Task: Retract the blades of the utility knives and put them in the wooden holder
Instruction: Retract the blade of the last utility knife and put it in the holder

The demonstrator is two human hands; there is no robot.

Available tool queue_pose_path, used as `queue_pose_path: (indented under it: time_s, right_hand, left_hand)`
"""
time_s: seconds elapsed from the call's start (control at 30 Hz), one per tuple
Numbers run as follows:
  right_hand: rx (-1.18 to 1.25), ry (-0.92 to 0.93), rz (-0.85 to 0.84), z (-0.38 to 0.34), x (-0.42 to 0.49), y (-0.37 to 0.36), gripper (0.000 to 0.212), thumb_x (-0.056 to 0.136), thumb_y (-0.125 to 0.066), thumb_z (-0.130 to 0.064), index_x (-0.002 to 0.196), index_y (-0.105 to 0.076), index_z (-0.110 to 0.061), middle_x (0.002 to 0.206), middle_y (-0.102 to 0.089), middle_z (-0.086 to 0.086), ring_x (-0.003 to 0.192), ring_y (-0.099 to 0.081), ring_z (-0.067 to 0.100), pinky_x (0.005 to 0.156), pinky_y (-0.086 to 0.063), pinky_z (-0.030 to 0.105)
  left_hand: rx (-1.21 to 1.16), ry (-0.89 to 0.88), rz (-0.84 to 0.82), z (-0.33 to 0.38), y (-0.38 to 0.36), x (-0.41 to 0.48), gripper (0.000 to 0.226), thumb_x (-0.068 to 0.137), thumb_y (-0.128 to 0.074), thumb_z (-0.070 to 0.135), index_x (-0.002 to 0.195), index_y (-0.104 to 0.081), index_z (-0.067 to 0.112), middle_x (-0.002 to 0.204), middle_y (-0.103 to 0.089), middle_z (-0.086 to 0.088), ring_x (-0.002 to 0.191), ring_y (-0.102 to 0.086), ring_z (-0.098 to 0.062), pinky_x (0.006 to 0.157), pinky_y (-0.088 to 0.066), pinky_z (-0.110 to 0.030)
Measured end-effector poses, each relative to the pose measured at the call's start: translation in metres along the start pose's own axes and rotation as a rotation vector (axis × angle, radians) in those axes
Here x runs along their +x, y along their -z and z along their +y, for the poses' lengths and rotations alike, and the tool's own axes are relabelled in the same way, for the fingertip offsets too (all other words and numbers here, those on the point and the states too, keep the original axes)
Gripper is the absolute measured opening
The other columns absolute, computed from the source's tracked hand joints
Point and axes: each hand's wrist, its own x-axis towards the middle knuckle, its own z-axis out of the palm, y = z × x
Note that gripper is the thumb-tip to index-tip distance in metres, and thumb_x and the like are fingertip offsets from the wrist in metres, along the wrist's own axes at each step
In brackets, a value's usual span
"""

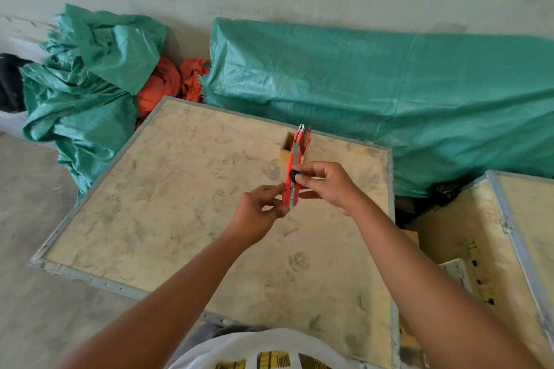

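Note:
I hold a red utility knife point(292, 180) upright above the wooden crate top point(186, 204). My left hand point(257, 213) pinches its lower end. My right hand point(326, 186) grips the middle, with the thumb on the black slider. A short grey blade tip shows at the knife's upper end. Behind it stands the small wooden holder point(286, 150), with other red utility knives point(303, 136) sticking up out of its right side.
Green tarps point(359, 84) cover bundles behind the crate, with orange cloth point(168, 84) between them. A second wooden crate point(503, 249) stands at the right. Dusty concrete floor point(30, 234) lies to the left.

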Motion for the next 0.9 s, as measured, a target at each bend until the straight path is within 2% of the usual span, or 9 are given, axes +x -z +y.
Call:
queue_pose_path:
  time_s: [0.17,0.3,0.37,0.5,0.6,0.73,0.8,0.9]
  right_hand:
    - [-0.13,0.052,-0.097,-0.005,-0.022,0.014,0.024,0.09,-0.076,-0.007,0.112,-0.078,-0.017,0.108,-0.079,0.004,0.095,-0.078,0.017,0.078,-0.066,0.035]
    - [-0.214,0.115,-0.106,-0.006,-0.03,0.022,0.027,0.09,-0.076,-0.008,0.116,-0.077,-0.017,0.106,-0.08,0.001,0.093,-0.078,0.017,0.081,-0.066,0.039]
    - [-0.215,0.142,-0.103,-0.004,-0.033,0.023,0.03,0.091,-0.074,-0.008,0.119,-0.076,-0.019,0.107,-0.079,-0.001,0.092,-0.078,0.018,0.081,-0.066,0.04]
    - [-0.266,0.178,0.027,-0.001,-0.032,0.016,0.019,0.084,-0.083,-0.017,0.103,-0.078,-0.016,0.1,-0.079,0.0,0.084,-0.077,0.019,0.078,-0.066,0.046]
    - [-0.288,0.212,0.14,0.001,-0.032,0.007,0.023,0.078,-0.087,-0.029,0.094,-0.074,-0.019,0.097,-0.076,-0.002,0.082,-0.076,0.014,0.077,-0.065,0.046]
    - [-0.224,0.252,0.065,-0.003,-0.036,0.005,0.034,0.087,-0.08,-0.02,0.12,-0.073,-0.026,0.115,-0.074,-0.004,0.092,-0.076,0.016,0.082,-0.066,0.041]
    - [-0.243,0.269,0.083,-0.006,-0.037,0.004,0.027,0.088,-0.079,-0.016,0.114,-0.077,-0.022,0.112,-0.077,-0.003,0.089,-0.077,0.015,0.081,-0.066,0.041]
    - [-0.286,0.262,0.19,-0.007,-0.036,-0.002,0.018,0.082,-0.085,-0.023,0.097,-0.074,-0.021,0.102,-0.077,-0.005,0.085,-0.077,0.011,0.08,-0.065,0.041]
  left_hand:
    - [-0.079,-0.002,0.103,0.012,-0.02,-0.002,0.05,0.082,-0.072,-0.005,0.123,-0.068,0.023,0.109,-0.071,0.003,0.092,-0.072,-0.016,0.091,-0.058,-0.041]
    - [-0.117,-0.013,0.124,0.02,-0.031,-0.007,0.051,0.082,-0.071,-0.008,0.118,-0.068,0.028,0.106,-0.072,0.0,0.09,-0.072,-0.017,0.085,-0.06,-0.03]
    - [-0.128,-0.019,0.122,0.022,-0.033,-0.007,0.052,0.082,-0.071,-0.009,0.116,-0.069,0.03,0.106,-0.072,-0.002,0.088,-0.072,-0.016,0.084,-0.06,-0.03]
    - [-0.093,-0.038,0.101,0.025,-0.027,-0.004,0.052,0.081,-0.071,-0.01,0.117,-0.069,0.028,0.107,-0.072,-0.002,0.088,-0.073,-0.016,0.085,-0.06,-0.031]
    - [-0.081,-0.042,0.084,0.028,-0.021,-0.002,0.048,0.082,-0.071,-0.009,0.122,-0.069,0.017,0.108,-0.072,-0.003,0.085,-0.073,-0.012,0.084,-0.06,-0.029]
    - [-0.107,-0.051,0.078,0.029,-0.016,0.001,0.049,0.081,-0.071,-0.01,0.121,-0.069,0.018,0.109,-0.072,-0.004,0.085,-0.073,-0.012,0.08,-0.059,-0.023]
    - [-0.111,-0.064,0.063,0.03,-0.013,0.003,0.048,0.081,-0.071,-0.011,0.12,-0.069,0.017,0.109,-0.072,-0.006,0.083,-0.072,-0.011,0.078,-0.058,-0.019]
    - [-0.101,-0.077,0.033,0.032,-0.011,0.005,0.047,0.082,-0.07,-0.01,0.123,-0.069,0.013,0.111,-0.071,-0.007,0.081,-0.071,-0.006,0.076,-0.057,-0.017]
